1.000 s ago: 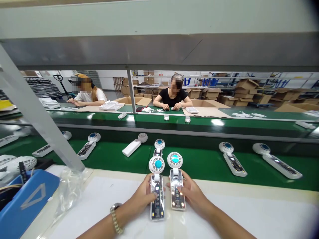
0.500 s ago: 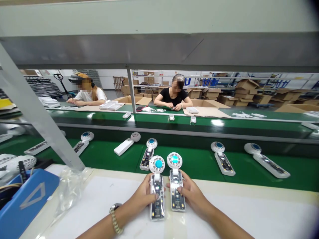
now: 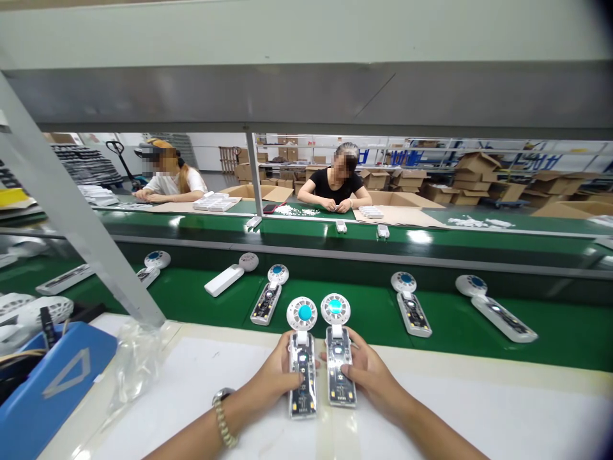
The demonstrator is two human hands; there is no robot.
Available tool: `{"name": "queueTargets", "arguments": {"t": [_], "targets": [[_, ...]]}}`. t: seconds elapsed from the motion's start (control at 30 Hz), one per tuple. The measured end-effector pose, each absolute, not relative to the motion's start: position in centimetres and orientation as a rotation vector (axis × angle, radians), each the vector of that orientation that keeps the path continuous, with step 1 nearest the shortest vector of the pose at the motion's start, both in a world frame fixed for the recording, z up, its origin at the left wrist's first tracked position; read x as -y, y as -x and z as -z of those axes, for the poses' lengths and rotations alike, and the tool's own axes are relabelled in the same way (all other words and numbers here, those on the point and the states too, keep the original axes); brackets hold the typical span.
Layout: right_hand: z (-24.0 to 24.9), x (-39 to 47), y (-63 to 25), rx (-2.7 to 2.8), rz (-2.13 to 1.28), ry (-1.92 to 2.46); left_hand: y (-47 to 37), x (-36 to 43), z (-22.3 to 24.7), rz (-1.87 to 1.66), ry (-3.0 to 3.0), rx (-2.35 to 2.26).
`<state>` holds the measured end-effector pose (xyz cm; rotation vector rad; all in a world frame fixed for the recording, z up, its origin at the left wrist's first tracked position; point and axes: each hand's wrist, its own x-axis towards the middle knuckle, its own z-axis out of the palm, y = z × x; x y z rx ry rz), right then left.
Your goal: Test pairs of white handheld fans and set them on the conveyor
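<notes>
My left hand (image 3: pixel 274 378) is closed round a handheld fan (image 3: pixel 302 393) with a clear body, a visible circuit board and a round white head with a blue centre. A matching fan (image 3: pixel 341 383) is gripped by my right hand (image 3: pixel 376 378), its thumb on the board side. Both fans are upright side by side, heads away from me, with a small gap between them. Just beyond, a similar fan (image 3: pixel 266 303) lies on the green conveyor belt (image 3: pixel 335 319), and two more (image 3: pixel 414 313) (image 3: pixel 502 317) lie to the right.
A white fan (image 3: pixel 224 280) lies face down on the belt. A slanted metal post (image 3: pixel 90 236) and a blue bin (image 3: pixel 52 383) stand at left, beside a clear plastic bag (image 3: pixel 136 358). Two people sit across the far belt (image 3: pixel 297 233). A shelf (image 3: pixel 306 96) hangs overhead.
The fans on the near belt have shifted left, while small white parts on the far belt have shifted right. Both my hands keep their hold; the left fan is slightly higher.
</notes>
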<state>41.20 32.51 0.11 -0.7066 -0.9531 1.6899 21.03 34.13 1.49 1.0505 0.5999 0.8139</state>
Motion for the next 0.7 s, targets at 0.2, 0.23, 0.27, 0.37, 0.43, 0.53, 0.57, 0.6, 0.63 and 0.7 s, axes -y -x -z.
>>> {"name": "queueTargets", "arguments": {"t": [0.2,0.23,0.27,0.37,0.43,0.53,0.57,0.6,0.63,0.7], "targets": [[-0.02,-32.61,-41.25,0.948,-1.690,0.722,-21.13,-34.06,-1.48,-0.838,-1.051,-0.608],[-0.04,-32.60,-41.24,0.949,-1.686,0.729,-21.15,-34.06,-1.47,-0.841,-1.049,-0.611],[-0.06,-32.59,-41.23,0.953,-1.683,0.736,-21.16,-34.07,-1.45,-0.840,-1.045,-0.614],[-0.05,-32.57,-41.19,0.960,-1.684,0.736,-21.12,-34.11,-1.42,-0.841,-1.037,-0.618],[0.03,-32.58,-41.17,0.960,-1.683,0.732,-21.04,-34.15,-1.41,-0.833,-1.037,-0.615],[0.12,-32.61,-41.17,0.956,-1.688,0.718,-20.94,-34.22,-1.41,-0.823,-1.044,-0.612],[0.11,-32.61,-41.18,0.958,-1.692,0.713,-20.94,-34.26,-1.41,-0.826,-1.047,-0.613],[0.06,-32.60,-41.20,0.960,-1.697,0.710,-20.95,-34.31,-1.41,-0.825,-1.050,-0.612],[-0.01,-32.57,-41.23,0.962,-1.703,0.708,-20.99,-34.37,-1.41,-0.825,-1.052,-0.610],[-0.21,-32.51,-41.30,0.968,-1.718,0.706,-21.09,-34.51,-1.43,-0.823,-1.057,-0.607]]}}
